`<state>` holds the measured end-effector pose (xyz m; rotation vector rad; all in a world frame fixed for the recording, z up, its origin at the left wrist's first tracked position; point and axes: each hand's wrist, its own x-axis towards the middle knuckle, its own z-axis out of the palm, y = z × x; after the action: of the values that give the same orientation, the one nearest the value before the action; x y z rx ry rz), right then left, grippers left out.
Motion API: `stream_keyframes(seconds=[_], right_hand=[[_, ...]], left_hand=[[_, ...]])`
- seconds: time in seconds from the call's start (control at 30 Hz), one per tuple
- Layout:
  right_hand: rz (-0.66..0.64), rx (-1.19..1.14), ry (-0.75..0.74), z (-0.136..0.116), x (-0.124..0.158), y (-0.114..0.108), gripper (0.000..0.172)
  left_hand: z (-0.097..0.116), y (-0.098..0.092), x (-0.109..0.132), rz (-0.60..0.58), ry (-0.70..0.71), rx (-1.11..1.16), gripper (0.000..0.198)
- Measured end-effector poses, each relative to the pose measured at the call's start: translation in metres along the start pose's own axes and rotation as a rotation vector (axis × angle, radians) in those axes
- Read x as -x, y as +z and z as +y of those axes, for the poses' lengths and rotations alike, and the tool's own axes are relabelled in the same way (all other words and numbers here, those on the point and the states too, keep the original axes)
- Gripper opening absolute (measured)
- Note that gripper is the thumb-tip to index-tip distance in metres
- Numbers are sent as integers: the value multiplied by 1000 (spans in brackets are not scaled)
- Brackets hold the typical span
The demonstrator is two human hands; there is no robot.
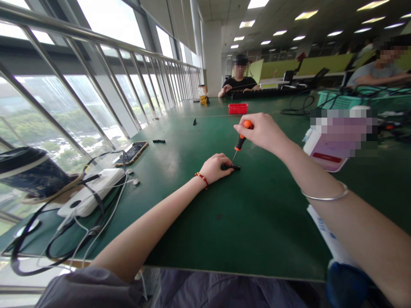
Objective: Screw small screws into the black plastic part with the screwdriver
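Left hand (215,167) pins part (233,167), right hand (265,130) grips screwdriver (240,143), cables (349,90) in basket (385,102)

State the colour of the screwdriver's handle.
The screwdriver handle is orange with a black section; head view shows it best.

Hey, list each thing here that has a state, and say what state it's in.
Screwdriver, gripped at the handle by the right hand, tilted, tip down on the part.
Part, flat on the table, pinned by the left hand.
Phone, lying flat, untouched.
Red bin, upright, open on top.
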<state>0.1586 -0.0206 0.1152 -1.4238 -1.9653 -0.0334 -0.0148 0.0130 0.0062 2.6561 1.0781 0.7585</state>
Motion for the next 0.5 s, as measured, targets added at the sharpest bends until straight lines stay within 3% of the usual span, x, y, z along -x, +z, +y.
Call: stream_keyframes(seconds=[0.5], right_hand=[[73, 77, 5, 3, -1, 0, 22]], left_hand=[[0, 0, 0, -5, -5, -13, 12]])
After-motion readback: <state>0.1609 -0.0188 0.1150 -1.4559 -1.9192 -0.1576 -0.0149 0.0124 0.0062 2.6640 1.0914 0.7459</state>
